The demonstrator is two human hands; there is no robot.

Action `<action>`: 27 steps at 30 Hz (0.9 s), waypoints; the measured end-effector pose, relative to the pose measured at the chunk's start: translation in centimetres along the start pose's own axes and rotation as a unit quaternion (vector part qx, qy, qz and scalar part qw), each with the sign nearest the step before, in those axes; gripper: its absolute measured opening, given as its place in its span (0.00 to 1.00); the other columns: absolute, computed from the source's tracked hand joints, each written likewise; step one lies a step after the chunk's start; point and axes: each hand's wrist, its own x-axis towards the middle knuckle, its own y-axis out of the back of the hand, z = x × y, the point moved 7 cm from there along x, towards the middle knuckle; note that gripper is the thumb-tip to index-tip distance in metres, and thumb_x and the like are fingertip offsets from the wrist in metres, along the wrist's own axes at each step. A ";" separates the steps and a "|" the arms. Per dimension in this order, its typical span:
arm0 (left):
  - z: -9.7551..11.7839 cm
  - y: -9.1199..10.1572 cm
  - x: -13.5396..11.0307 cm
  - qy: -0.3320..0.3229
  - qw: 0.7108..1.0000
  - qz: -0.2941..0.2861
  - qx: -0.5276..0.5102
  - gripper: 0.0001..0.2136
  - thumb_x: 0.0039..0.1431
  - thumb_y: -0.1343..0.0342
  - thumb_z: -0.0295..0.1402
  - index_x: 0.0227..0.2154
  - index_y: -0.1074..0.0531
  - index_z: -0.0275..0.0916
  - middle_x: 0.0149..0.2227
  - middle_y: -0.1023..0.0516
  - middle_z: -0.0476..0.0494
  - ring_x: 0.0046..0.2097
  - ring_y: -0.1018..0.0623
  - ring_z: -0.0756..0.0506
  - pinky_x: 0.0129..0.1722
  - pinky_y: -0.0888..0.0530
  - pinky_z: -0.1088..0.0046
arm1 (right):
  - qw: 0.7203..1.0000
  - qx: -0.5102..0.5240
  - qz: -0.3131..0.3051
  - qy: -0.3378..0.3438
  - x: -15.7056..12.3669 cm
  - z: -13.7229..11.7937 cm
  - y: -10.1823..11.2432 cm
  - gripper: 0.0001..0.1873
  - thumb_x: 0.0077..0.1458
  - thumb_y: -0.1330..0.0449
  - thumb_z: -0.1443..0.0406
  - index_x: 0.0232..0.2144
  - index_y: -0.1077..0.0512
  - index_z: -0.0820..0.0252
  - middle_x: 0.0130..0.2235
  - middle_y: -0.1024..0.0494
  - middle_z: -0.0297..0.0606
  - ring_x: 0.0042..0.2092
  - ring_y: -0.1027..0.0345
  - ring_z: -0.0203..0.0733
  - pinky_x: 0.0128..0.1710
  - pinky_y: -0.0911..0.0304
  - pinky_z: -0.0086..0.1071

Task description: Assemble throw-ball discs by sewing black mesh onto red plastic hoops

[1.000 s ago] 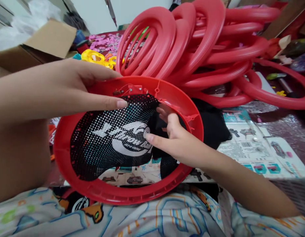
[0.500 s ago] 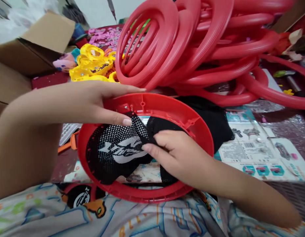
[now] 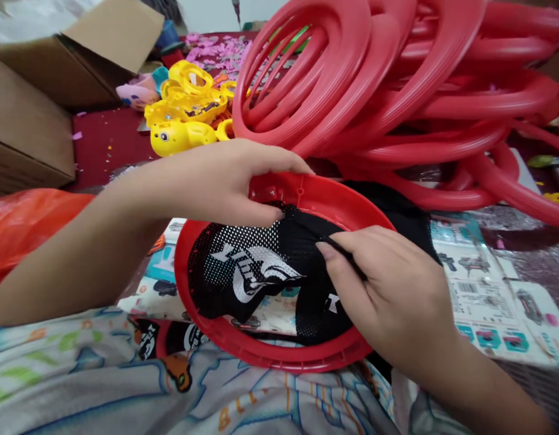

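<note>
A red oval plastic ring (image 3: 279,356) leans over my lap and the table edge, with small posts along its inner wall. Black mesh fabric (image 3: 302,241) with white lettering is fixed around part of its left side and hangs loose in the middle. My left hand (image 3: 229,181) grips the far rim, thumb inside on the mesh edge and fingers over the outside. At the right of the opening, my right hand (image 3: 388,290) pinches a fold of the black fabric between thumb and fingers. More black cloth (image 3: 397,205) lies behind the ring.
Large pinkish-red hoops (image 3: 352,109) are piled behind the ring. Yellow toy parts (image 3: 184,115), pink pieces (image 3: 216,54) and a cardboard box (image 3: 30,121) stand to the left. Printed cardboard (image 3: 479,290) lies at the right, an orange-red bag (image 3: 30,223) at the left.
My right hand has pulled the fabric to the right, stretching it along the far rim. My left thumb stays at the mesh edge. The view has shifted slightly left.
</note>
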 end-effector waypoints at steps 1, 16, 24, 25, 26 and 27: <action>0.1 0.1 0.1 -0.004 1.000 0.001 0.001 0.21 0.57 0.45 0.30 0.55 0.32 0.37 0.50 0.23 0.46 0.48 0.24 0.46 0.47 0.29 0.72 | 1.000 0.000 0.003 -0.014 0.0 0.3 0.1 0.09 0.63 0.45 0.68 0.37 0.25 0.66 0.31 0.21 0.38 0.32 0.28 0.39 0.35 0.34 0.34; 0.6 -0.2 1.8 -0.065 0.994 0.022 -0.087 0.07 0.60 0.44 0.37 0.35 0.25 0.41 0.37 0.23 0.48 0.41 0.24 0.48 0.41 0.30 0.72 | 0.991 -0.115 0.042 0.060 -0.5 1.5 0.2 0.13 0.59 0.43 0.71 0.45 0.24 0.68 0.28 0.22 0.38 0.29 0.32 0.41 0.31 0.37 0.37; 0.7 -0.4 2.1 -0.068 0.994 0.038 -0.081 0.08 0.60 0.44 0.38 0.31 0.28 0.40 0.34 0.25 0.50 0.37 0.26 0.49 0.36 0.31 0.74 | 0.988 -0.132 0.040 0.065 -0.5 1.4 0.2 0.13 0.59 0.44 0.72 0.45 0.24 0.68 0.26 0.25 0.38 0.28 0.36 0.41 0.29 0.40 0.36; 0.7 -0.4 2.1 -0.064 0.994 0.036 -0.079 0.07 0.61 0.45 0.37 0.31 0.28 0.39 0.34 0.26 0.49 0.37 0.27 0.50 0.36 0.32 0.74 | 0.988 -0.132 0.039 0.065 -0.5 1.4 0.1 0.13 0.59 0.44 0.72 0.45 0.24 0.69 0.26 0.26 0.38 0.28 0.36 0.41 0.29 0.40 0.36; 0.7 -0.5 2.1 -0.061 0.995 0.037 -0.076 0.07 0.61 0.45 0.36 0.31 0.28 0.39 0.34 0.26 0.49 0.36 0.27 0.50 0.36 0.32 0.73 | 0.988 -0.133 0.038 0.065 -0.4 1.4 0.1 0.14 0.59 0.44 0.71 0.45 0.24 0.68 0.25 0.26 0.38 0.28 0.37 0.41 0.28 0.41 0.36; 0.8 -0.4 2.1 -0.060 0.995 0.040 -0.075 0.07 0.61 0.45 0.36 0.30 0.28 0.39 0.33 0.26 0.49 0.35 0.28 0.50 0.35 0.32 0.73 | 0.988 -0.136 0.037 0.064 -0.4 1.4 0.1 0.14 0.59 0.44 0.71 0.46 0.24 0.68 0.25 0.27 0.37 0.28 0.37 0.41 0.28 0.41 0.36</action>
